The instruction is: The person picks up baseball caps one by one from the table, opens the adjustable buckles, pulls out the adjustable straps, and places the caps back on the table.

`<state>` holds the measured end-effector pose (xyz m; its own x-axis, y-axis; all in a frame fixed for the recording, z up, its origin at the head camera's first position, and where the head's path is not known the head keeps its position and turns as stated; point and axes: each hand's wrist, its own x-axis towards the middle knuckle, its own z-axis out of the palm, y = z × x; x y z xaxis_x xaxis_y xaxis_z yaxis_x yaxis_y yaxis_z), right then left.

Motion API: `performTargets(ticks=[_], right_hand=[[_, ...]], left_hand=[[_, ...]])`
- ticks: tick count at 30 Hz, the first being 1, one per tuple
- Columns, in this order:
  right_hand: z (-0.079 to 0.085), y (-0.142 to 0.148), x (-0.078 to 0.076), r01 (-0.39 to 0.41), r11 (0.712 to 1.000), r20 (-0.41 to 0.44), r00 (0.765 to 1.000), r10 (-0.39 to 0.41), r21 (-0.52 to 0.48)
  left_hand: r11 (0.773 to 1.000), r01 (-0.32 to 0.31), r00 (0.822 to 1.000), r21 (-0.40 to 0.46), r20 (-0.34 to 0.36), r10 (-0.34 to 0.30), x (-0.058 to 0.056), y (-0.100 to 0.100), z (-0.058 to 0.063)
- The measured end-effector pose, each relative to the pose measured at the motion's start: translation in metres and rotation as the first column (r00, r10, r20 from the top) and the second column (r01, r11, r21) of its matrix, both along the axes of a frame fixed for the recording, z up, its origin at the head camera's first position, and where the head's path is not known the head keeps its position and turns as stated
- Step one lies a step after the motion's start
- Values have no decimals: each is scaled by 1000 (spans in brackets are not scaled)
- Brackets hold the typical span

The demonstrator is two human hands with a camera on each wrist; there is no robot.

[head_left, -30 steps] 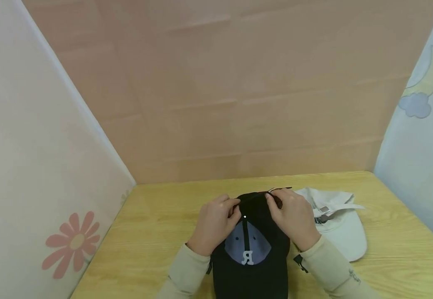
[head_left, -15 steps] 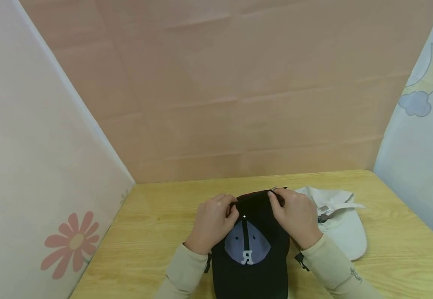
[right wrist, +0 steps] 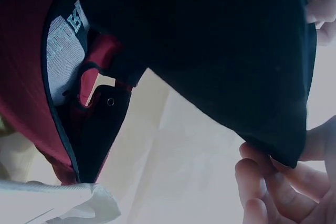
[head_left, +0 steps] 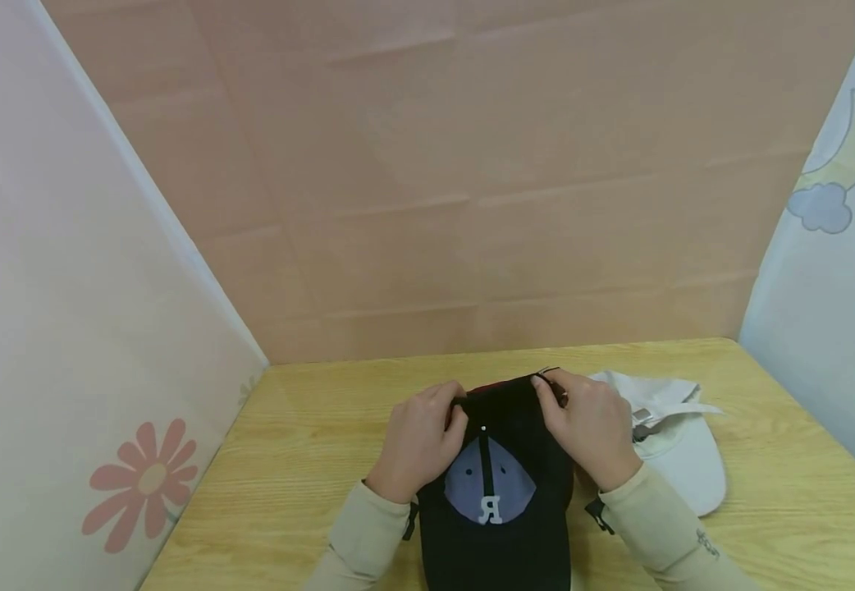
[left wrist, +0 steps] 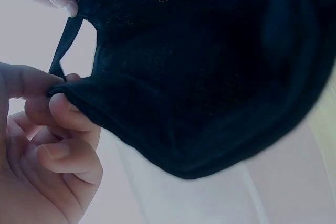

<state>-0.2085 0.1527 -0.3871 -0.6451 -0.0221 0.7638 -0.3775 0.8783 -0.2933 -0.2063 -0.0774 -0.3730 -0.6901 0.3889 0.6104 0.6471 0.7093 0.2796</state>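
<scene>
Both hands are at the back edge of a black cap with a blue-grey patch and a pale letter. My left hand pinches the left end of that edge between thumb and fingers. At the other end, my right hand pinches the edge beside the strap opening. The left wrist view looks into the dark hollow of the black cap, its strap spanning the opening between the hands. Below it in the right wrist view is a dark red cap, its inside partly hidden by the black one.
A white cap lies on the wooden table right of the right hand, strap end sticking out. A tan backdrop stands behind the table, with pale side panels printed with a flower and a moon.
The hands have drawn slightly apart, the right one shifting right. The black cap's back edge between them looks straighter, with a sliver of red showing behind it.
</scene>
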Motion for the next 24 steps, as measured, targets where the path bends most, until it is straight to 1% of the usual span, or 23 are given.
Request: performTargets(ticks=[3,7,10,12,14,18,21,24], right_hand=[[0,1,-1,8,1000,7,1000,-8,-9],[1,1,-2,3,1000,17,1000,-3,-14],[1,2,-2,6,1000,42,999,-5,-22],[0,2,-2,15,1000,64,998,-13,-25],[0,3,-1,23,999,84,996,-20,-26],[-1,4,-2,27,999,112,993,-24,-28],[0,5,-2,21,999,136,991,-16,-37],[0,6,-3,16,999,166,986,-8,-49]], left_hand=[[1000,6,1000,9,13,-6,-1,-1,0],[1000,17,1000,26,4,-17,-3,-2,-1],[999,25,1000,35,1,-25,-3,-2,-3],[999,26,1000,38,12,-27,-3,-2,-3],[999,28,999,46,39,-30,-3,-2,-4],[995,33,992,93,119,-44,-3,-3,-2],[988,38,984,148,167,-63,-5,-4,-3],[972,47,975,230,200,-94,-7,-6,-5]])
